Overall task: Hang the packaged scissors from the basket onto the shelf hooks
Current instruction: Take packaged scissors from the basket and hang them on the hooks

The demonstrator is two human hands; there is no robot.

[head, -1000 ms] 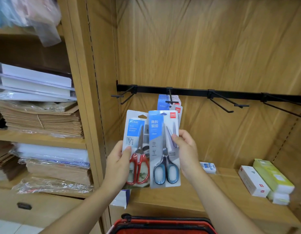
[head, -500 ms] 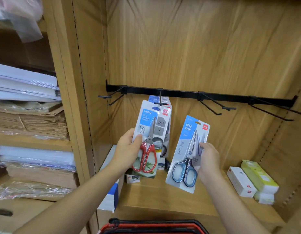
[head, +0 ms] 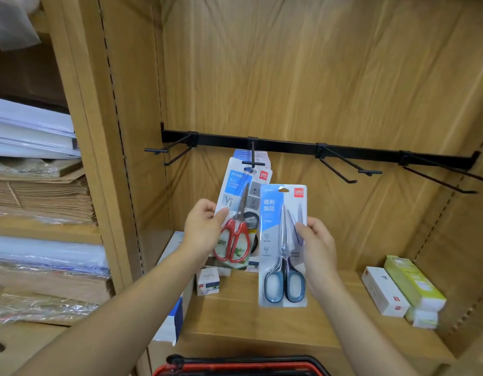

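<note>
The left hand (head: 205,229), its forearm rising from the lower left of the frame, grips the red pack (head: 236,210) by its left edge, thumb across the front and fingers curled behind. That pack leans to the right, and its top reaches the middle hook (head: 252,160) at frame centre; whether the hole is on the hook cannot be told. The right hand (head: 317,246), its forearm coming from the lower right, pinches the blue pack (head: 282,248) by its right edge, thumb on the front. This pack stands upright just right of the red one, below the rail (head: 289,146). More packs (head: 263,156) hang behind on the middle hook. The other hooks (head: 343,169) are bare. Boxes (head: 384,293) lie on the shelf (head: 234,316) at the right. The basket (head: 240,367) shows at the bottom edge.
</note>
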